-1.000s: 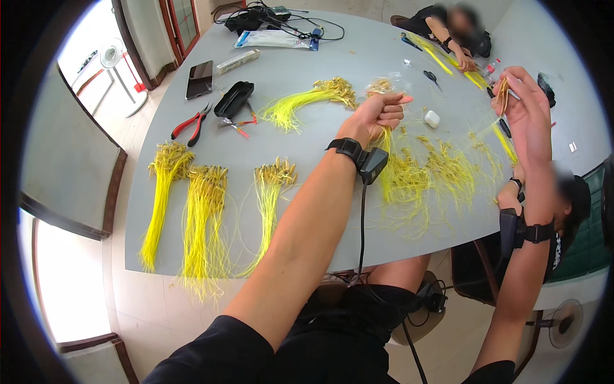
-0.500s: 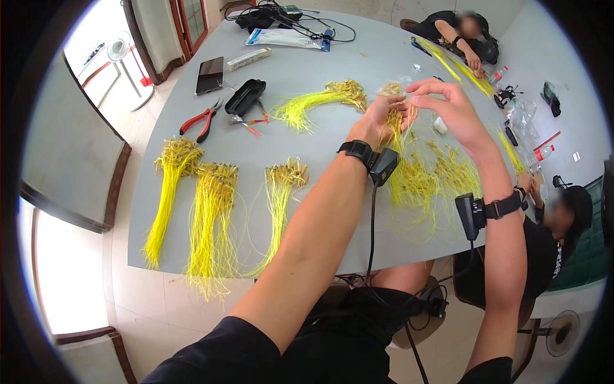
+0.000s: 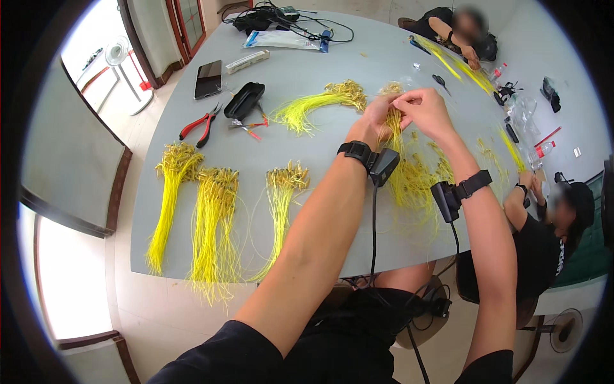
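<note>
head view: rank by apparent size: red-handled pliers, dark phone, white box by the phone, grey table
1. grey table
2. red-handled pliers
3-4. dark phone and white box: look alike, both farther from the camera; no ranking.

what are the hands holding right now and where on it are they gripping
Both the left hand and the right hand pinch a small bunch of thin yellow wires near its upper, connector-tipped end; the strands hang down over the grey table.

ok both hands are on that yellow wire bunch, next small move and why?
Probably lay the bunch down by the other bundles. The left hand and right hand pinch its top together above the table, and sorted bundles already lie in a row there.
</note>
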`<act>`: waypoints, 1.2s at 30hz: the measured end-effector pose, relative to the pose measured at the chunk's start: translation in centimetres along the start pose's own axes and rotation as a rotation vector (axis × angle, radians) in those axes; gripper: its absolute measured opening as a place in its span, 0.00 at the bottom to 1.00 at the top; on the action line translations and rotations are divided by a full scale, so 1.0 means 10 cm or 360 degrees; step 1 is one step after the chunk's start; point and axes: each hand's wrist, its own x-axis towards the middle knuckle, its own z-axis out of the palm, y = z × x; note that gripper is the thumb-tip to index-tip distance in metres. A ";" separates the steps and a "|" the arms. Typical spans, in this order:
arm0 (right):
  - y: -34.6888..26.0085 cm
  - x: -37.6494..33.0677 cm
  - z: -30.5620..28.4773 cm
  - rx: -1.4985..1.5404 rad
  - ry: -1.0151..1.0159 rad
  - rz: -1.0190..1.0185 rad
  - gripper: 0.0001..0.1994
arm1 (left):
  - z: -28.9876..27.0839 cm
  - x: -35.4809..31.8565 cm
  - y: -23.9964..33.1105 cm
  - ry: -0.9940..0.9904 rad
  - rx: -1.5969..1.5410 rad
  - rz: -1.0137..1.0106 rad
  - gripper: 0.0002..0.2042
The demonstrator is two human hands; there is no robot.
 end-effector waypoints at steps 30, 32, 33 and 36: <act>0.71 -0.23 -0.23 -0.0734 -0.0051 0.0169 0.10 | -0.04 -0.06 0.14 -0.0076 0.0066 -0.0095 0.16; 0.69 -0.22 -0.24 -0.0704 -0.0058 0.0147 0.10 | -0.02 -0.08 0.13 -0.0048 0.0075 -0.0115 0.15; 0.68 -0.23 -0.26 -0.0642 -0.0026 0.0183 0.10 | -0.01 -0.09 0.14 -0.0045 0.0084 -0.0093 0.15; 0.61 -0.27 -0.35 -0.0494 0.0027 0.0205 0.10 | 0.02 -0.10 0.14 -0.0020 0.0091 -0.0141 0.13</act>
